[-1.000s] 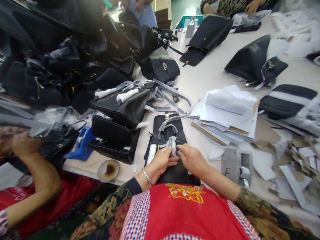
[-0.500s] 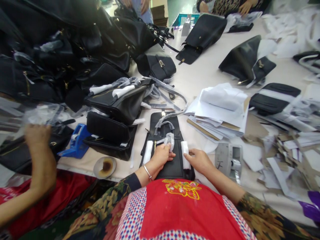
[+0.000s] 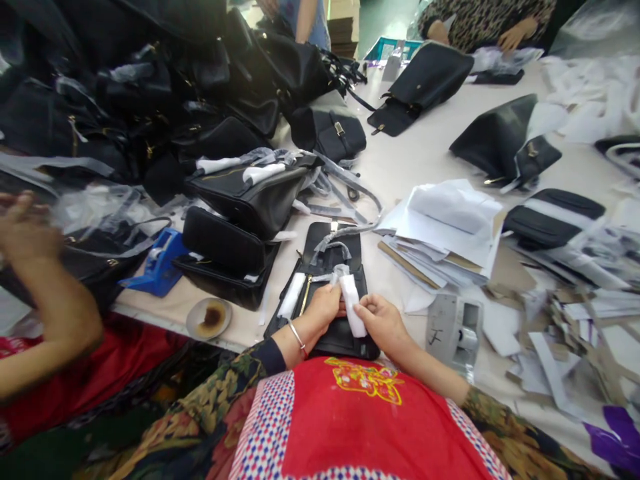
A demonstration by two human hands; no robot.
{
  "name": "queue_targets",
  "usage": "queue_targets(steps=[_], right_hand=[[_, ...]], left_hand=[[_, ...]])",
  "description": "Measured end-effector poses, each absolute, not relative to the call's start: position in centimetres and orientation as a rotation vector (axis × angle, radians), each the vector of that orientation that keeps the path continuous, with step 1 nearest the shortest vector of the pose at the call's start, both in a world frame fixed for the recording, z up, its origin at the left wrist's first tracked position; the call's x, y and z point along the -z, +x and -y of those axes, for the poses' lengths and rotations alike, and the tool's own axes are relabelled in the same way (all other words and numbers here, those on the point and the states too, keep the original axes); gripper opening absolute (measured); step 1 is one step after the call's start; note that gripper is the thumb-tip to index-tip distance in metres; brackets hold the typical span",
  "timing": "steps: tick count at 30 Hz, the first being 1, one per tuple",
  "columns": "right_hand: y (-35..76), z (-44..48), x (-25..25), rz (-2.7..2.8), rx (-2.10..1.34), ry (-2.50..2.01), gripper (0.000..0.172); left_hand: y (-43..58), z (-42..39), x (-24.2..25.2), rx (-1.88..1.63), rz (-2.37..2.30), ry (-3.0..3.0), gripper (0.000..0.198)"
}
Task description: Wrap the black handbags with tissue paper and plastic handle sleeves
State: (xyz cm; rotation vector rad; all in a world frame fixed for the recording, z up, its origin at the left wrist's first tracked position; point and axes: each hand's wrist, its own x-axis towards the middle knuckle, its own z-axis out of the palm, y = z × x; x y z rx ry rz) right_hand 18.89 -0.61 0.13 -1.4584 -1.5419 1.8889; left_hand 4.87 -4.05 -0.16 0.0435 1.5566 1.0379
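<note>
A black backpack (image 3: 327,339) lies on the table in front of me, with a gold zip and a plastic-wrapped handle strap (image 3: 334,252). My left hand (image 3: 323,312) is over its middle, closed at a clear plastic-wrapped strap end (image 3: 341,271); its fingertips are partly hidden. Between thumb and fingers, my right hand (image 3: 383,323) pinches a strap piece wrapped in white padding (image 3: 353,307), tilted over the bag's right half. A second white padded piece (image 3: 292,296) rests along the bag's left side, touched by neither hand.
Stacked black bags (image 3: 235,230) stand left of my work, beside a blue tape dispenser (image 3: 156,263) and a small stained dish (image 3: 209,319). White paper sheets (image 3: 445,227) and a grey metal tape dispenser (image 3: 453,333) sit to the right. A co-worker's arm (image 3: 50,293) is at far left.
My right hand has moved left, bringing the white padded piece from the bag's right edge towards its middle. The co-worker's hand at left has shifted left. The view has turned slightly.
</note>
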Motion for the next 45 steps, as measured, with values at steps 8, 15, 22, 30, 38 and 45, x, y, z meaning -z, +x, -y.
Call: queue_targets(steps=[8, 15, 22, 30, 38, 45], right_hand=[[16.7, 2.0, 0.9, 1.412, -1.859, -1.443, 0.03], [16.8, 2.1, 1.4, 1.531, -1.859, -1.435, 0.025], [17.2, 1.6, 1.2, 1.721, -1.996, -1.37, 0.012], [23.2, 0.3, -2.7, 2.27, -1.652, -1.105, 0.018], [33.4, -0.9, -4.2, 2.015, -1.109, -1.32, 0.017], [50.4, -6.3, 0.9, 1.815, -0.318, -2.257, 0.027]], left_hand=[[5.6, 5.5, 1.2, -1.171, -1.439, -0.149, 0.043], [6.2, 6.6, 0.8, -1.097, -1.592, 0.237, 0.046], [6.3, 7.0, 1.4, -0.981, -1.796, 0.317, 0.037], [6.9, 6.6, 0.4, -1.077, -1.629, 0.072, 0.026], [7.2, 5.4, 0.7, -1.025, -1.643, 0.088, 0.019], [7.9, 4.7, 0.0, -0.97, -1.733, 0.088, 0.017]])
